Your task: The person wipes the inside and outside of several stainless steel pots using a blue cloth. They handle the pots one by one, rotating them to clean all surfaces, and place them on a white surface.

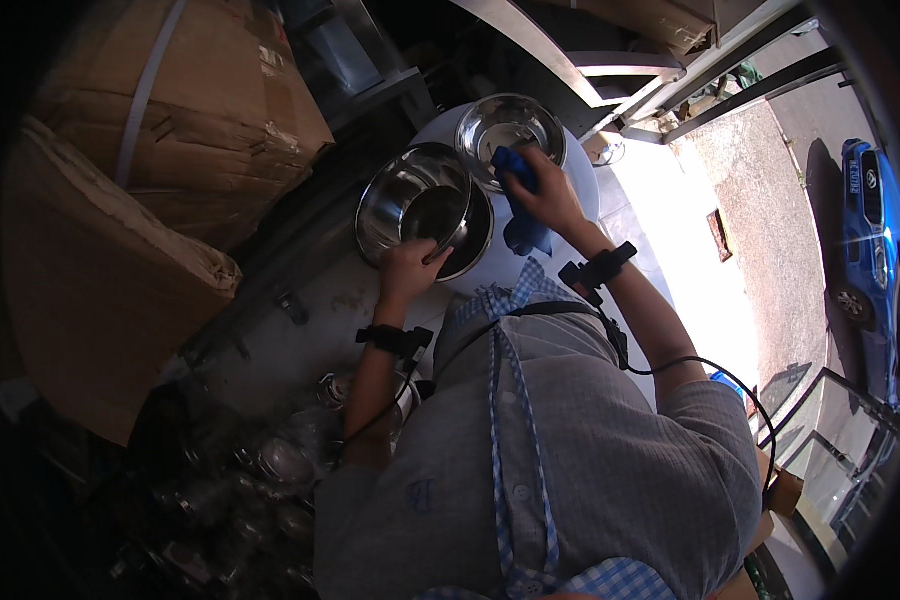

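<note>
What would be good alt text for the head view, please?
Seen from above, a person's left hand grips the rim of a steel bowl while the right hand presses a blue cloth at a second bowl. Cardboard boxes stand at the left.

You are holding two steel bowls on a white round top.
Your left hand (407, 268) is gripping the rim of the nearer bowl (422, 207), while your right hand (544, 193) is pressing a blue cloth (516, 175) against the farther bowl (510, 127), cardboard boxes (150, 150) sitting at your left.
</note>
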The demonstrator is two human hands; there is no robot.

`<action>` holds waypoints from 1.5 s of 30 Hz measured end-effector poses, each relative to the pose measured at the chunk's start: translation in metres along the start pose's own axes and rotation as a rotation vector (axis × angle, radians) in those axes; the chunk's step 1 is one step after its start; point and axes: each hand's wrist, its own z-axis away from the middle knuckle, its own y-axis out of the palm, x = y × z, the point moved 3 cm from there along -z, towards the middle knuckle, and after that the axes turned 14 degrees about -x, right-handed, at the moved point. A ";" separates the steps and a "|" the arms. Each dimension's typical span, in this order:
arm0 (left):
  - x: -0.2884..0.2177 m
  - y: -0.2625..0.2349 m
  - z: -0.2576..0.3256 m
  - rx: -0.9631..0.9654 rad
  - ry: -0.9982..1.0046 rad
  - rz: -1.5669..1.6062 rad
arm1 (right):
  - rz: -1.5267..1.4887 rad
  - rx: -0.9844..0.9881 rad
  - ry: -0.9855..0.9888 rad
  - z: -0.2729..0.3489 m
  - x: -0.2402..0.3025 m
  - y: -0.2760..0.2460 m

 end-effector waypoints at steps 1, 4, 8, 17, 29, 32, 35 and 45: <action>-0.002 0.003 0.000 0.020 0.016 0.001 | 0.002 0.010 0.002 0.001 0.000 0.000; -0.008 0.018 0.001 0.086 0.061 0.023 | 0.012 0.022 0.003 0.002 0.000 -0.002; 0.017 0.049 0.023 0.162 0.063 -0.050 | 0.050 0.039 0.018 0.007 -0.008 -0.002; 0.028 0.072 0.041 0.287 -0.257 0.010 | 0.129 0.145 0.133 0.022 -0.041 0.007; 0.038 0.073 0.046 0.286 -0.398 0.237 | 0.316 0.285 0.105 0.024 -0.105 0.057; 0.030 0.066 0.045 0.223 -0.432 0.278 | 0.385 0.388 0.022 0.028 -0.143 0.075; 0.023 0.056 0.047 0.176 -0.468 0.261 | 0.431 0.491 0.029 0.028 -0.153 0.090; 0.005 0.042 0.034 0.099 -0.517 0.233 | 0.562 0.544 -0.004 0.036 -0.175 0.109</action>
